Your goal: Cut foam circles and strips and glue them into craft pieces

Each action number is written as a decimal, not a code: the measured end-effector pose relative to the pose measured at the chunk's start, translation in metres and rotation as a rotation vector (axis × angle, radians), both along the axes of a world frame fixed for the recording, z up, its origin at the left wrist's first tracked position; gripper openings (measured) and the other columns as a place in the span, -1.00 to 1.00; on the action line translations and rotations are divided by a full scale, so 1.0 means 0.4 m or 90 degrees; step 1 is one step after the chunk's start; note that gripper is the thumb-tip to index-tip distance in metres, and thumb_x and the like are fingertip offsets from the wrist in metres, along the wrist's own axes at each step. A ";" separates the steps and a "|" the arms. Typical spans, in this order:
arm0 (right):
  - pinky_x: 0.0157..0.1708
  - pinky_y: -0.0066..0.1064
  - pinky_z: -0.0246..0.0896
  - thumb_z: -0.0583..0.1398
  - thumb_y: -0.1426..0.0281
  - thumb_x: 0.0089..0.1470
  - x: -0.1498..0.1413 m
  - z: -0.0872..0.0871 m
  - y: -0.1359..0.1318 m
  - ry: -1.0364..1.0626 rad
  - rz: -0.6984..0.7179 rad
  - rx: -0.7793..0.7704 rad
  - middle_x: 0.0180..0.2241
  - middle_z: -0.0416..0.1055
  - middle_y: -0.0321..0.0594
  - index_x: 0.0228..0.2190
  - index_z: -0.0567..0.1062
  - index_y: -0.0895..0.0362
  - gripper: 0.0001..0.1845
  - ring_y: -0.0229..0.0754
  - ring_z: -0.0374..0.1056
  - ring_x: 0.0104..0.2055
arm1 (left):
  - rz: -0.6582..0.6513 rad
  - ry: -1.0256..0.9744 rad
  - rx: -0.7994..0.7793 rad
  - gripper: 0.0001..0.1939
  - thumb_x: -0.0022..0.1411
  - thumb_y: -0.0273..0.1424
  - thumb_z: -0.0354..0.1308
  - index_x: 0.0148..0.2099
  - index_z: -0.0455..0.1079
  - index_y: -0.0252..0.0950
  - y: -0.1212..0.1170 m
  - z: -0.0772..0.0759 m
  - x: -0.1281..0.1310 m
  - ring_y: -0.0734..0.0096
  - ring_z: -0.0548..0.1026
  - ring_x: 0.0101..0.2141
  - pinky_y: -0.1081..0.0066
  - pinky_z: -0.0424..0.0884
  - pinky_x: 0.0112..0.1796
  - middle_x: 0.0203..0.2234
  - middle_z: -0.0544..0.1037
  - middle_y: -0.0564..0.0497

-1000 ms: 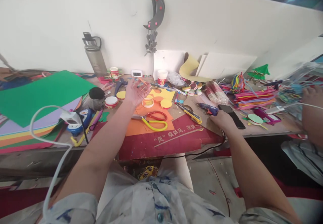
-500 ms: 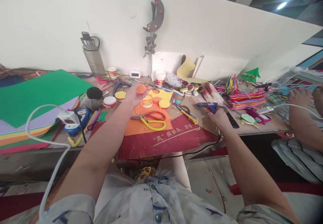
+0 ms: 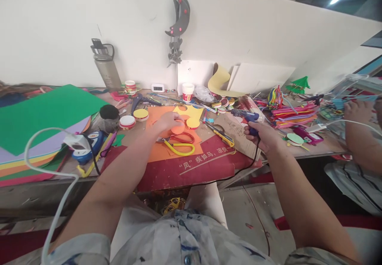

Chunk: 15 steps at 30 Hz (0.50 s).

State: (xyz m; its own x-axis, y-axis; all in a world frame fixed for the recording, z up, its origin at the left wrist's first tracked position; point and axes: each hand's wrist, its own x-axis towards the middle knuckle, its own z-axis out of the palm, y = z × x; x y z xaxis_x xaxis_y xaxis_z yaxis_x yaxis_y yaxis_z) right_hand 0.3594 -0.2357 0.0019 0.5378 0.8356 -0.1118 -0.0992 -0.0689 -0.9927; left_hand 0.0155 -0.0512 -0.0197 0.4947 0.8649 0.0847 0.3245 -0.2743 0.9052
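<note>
left hand [image 3: 168, 121] reaches forward, palm down, fingers bent. right hand [image 3: 262, 133], also reaching forward, curls in a grip
</note>
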 end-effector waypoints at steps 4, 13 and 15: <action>-0.52 -0.50 0.29 0.35 0.28 0.05 -0.108 0.011 0.023 -0.116 0.100 0.080 -0.45 0.35 -0.40 -0.23 0.35 0.02 -0.69 -0.27 0.32 -0.47 | 0.019 0.087 0.085 -0.94 -0.05 -0.38 0.45 -0.43 0.67 -0.19 -0.017 0.007 0.008 0.11 0.61 -0.28 0.28 0.43 -0.17 -0.36 0.73 -0.07; 0.18 -0.05 0.48 0.12 0.24 0.36 -0.361 -0.070 0.159 -0.310 0.127 0.313 0.05 0.57 -0.02 0.40 0.09 0.00 -0.33 -0.01 0.54 0.11 | -0.069 -0.183 -0.044 -0.47 0.31 0.13 0.31 -0.33 0.68 -0.26 -0.108 0.031 0.062 0.14 0.64 -0.24 0.24 0.48 -0.09 -0.31 0.73 -0.18; 0.25 -0.02 0.44 0.07 0.24 0.42 -0.394 -0.098 0.186 -0.332 0.144 0.326 0.16 0.53 0.05 0.44 0.04 0.00 -0.33 0.00 0.51 0.22 | -0.120 -0.316 -0.146 -0.37 0.19 0.25 0.37 -0.23 0.67 -0.28 -0.129 0.023 0.079 0.21 0.64 -0.24 0.28 0.51 -0.13 -0.25 0.73 -0.16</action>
State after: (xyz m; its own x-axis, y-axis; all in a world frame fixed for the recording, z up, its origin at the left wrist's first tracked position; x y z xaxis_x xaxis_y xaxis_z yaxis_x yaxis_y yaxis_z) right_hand 0.2016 -0.1612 -0.0373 0.2242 0.8104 0.5414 0.3530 0.4503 -0.8202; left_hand 0.0473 -0.1028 -0.0103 0.5914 0.7890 0.1668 -0.1896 -0.0650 0.9797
